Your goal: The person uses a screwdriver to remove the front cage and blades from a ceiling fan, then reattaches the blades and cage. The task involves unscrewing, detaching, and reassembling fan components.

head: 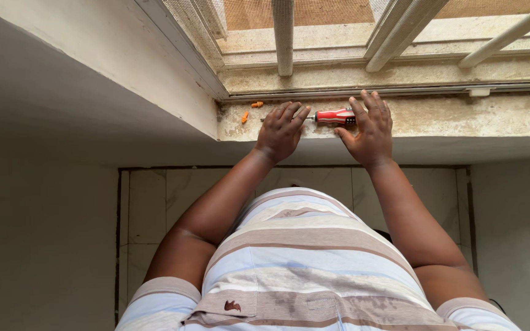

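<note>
A red-handled screwdriver with a black collar and thin metal shaft (334,116) lies flat on the worn concrete window sill (461,116). The right hand (370,127) rests open against its handle end, fingers spread, gripping nothing. The left hand (281,130) lies loosely curled over the shaft, apparently empty, just right of two small orange plastic wall plugs (249,110).
</note>
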